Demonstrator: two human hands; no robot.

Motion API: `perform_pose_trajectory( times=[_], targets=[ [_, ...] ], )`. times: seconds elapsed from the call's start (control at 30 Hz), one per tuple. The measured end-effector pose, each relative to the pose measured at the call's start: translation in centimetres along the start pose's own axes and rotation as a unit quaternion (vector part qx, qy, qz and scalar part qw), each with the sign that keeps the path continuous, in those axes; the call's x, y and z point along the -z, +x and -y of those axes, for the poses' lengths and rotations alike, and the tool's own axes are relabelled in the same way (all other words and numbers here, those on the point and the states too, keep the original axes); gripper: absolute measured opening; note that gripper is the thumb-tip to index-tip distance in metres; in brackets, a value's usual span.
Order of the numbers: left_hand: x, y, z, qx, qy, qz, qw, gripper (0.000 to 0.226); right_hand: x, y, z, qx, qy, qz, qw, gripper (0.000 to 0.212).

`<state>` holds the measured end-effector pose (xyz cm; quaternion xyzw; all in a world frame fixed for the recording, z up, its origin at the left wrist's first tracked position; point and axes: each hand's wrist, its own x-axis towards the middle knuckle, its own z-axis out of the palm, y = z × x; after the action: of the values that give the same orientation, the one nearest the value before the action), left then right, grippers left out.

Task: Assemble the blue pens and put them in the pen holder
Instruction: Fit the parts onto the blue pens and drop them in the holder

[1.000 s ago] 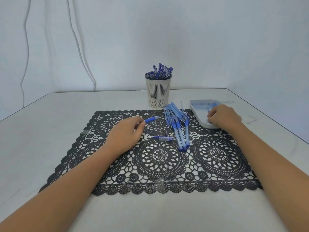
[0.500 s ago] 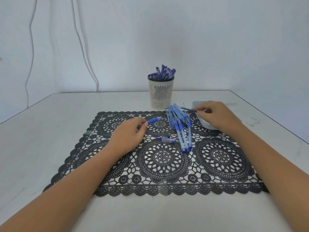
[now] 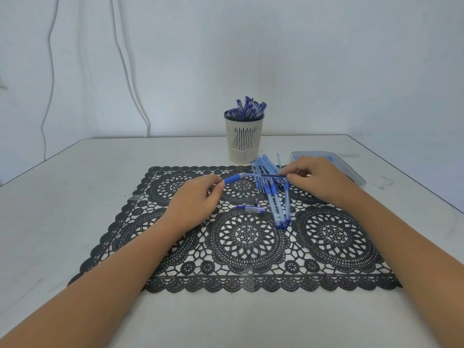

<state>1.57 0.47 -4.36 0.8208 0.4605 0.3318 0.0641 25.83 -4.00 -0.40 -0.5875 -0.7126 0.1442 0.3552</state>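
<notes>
My left hand [image 3: 194, 198] grips a blue pen barrel [image 3: 233, 178] by its rubber grip end, the open end pointing right. My right hand [image 3: 317, 179] pinches a thin ink refill [image 3: 263, 175], whose tip meets the barrel's opening. Beneath them a pile of blue pen barrels [image 3: 275, 197] lies on the black lace mat [image 3: 246, 237]. A pen cap [image 3: 252, 209] lies on the mat in front of the pile. The beige slotted pen holder [image 3: 244, 139] stands behind, holding several capped blue pens.
A shallow clear tray [image 3: 351, 172] sits at the right, partly hidden by my right hand. The mat lies on a white table [image 3: 75, 197] whose right edge runs close to the tray. Cables hang on the wall behind.
My right hand left the tray with a refill and carried it left to the barrel. My left hand kept its hold on the barrel and lifted it slightly.
</notes>
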Motion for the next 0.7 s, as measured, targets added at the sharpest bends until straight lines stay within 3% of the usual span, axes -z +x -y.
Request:
perform_pose_trajectory(
  times=[0.53, 0.7],
  targets=[
    [-0.04, -0.02, 0.22, -0.003, -0.006, -0.007, 1.000, 0.024, -0.04, 0.13, -0.11, -0.009, -0.025, 0.006, 1.000, 0.020],
    [-0.18, -0.27, 0.16, -0.056, 0.058, -0.010, 0.997, 0.024, 0.38, 0.13, -0.27, 0.018, -0.057, 0.005, 0.998, 0.024]
  ],
)
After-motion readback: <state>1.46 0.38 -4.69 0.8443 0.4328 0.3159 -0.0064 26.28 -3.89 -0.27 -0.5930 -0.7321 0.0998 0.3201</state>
